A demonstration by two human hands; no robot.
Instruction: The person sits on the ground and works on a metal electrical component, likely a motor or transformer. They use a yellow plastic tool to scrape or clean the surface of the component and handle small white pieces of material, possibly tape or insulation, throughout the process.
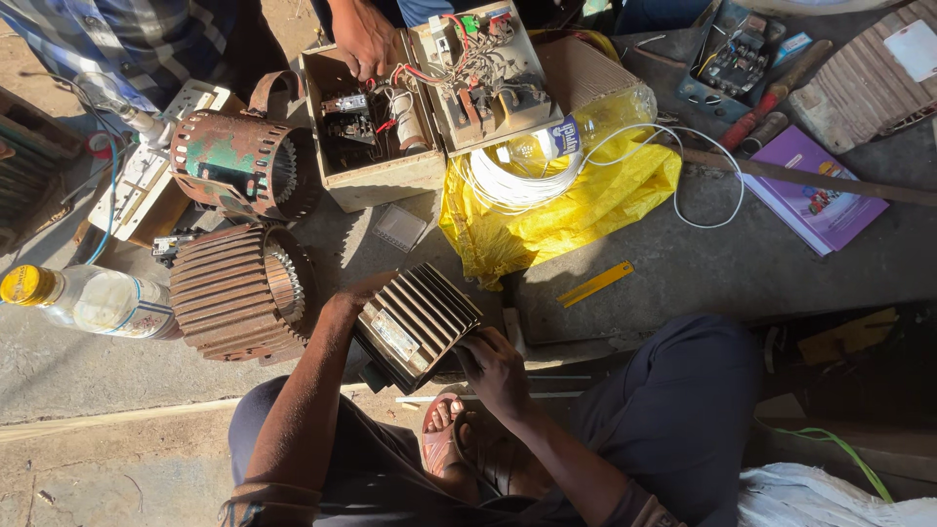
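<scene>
A dark ribbed motor housing (418, 322) sits tilted between my knees, just above my sandalled foot (444, 444). My left hand (349, 298) reaches around its left side and is mostly hidden behind it. My right hand (493, 369) grips its lower right edge with curled fingers. Both hands hold the housing up off the concrete floor (703, 263).
Two rusty finned motor stators (239, 161) (239, 293) lie at the left beside a plastic bottle (83, 298). Another person's hand (363, 39) rests on an open electrical box (376, 122). White wire coil (517, 181) on a yellow bag (586, 205), purple book (815, 190), yellow ruler (595, 284).
</scene>
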